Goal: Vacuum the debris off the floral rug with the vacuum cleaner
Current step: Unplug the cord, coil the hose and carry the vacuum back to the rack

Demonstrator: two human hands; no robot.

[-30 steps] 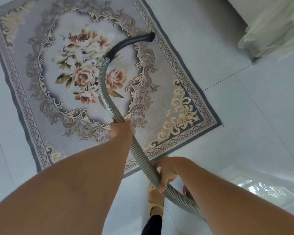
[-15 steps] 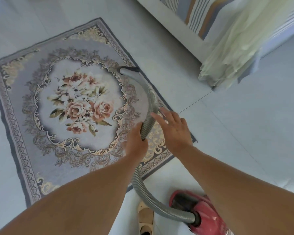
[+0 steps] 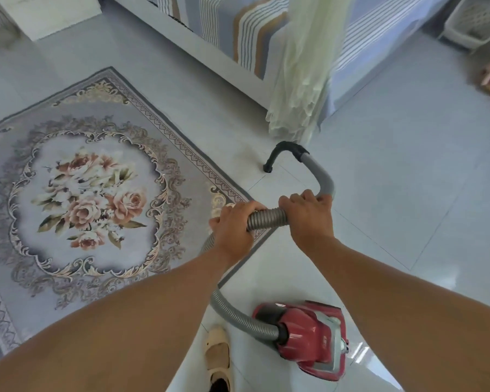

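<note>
Floral rug (image 3: pixel 82 193): left of frame, flat on tile (image 3: pixel 408 165).
Left hand (image 3: pixel 235 227): centre, fingers curled round the hose (image 3: pixel 266 219).
Nozzle (image 3: pixel 268 166): over bare tile right of the rug, missing it.
Right hand (image 3: pixel 309 219): grips the hose just beside.
Vacuum cleaner (image 3: pixel 309 338): lower right; a hard tug could tip it.

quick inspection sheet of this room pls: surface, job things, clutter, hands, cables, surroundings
surface: glossy white tiled floor.
job's things: floral rug lies flat at left; red vacuum cleaner stands on the tile; its grey hose ends in a black nozzle, tip pointing down at the tile, off the rug.
clutter: nothing seen; no debris can be made out on the rug.
hands: left hand and right hand both grip the hose, side by side.
cables: nothing seen.
surroundings: bed with striped sheet, pale netting, white basket at far right.
</note>
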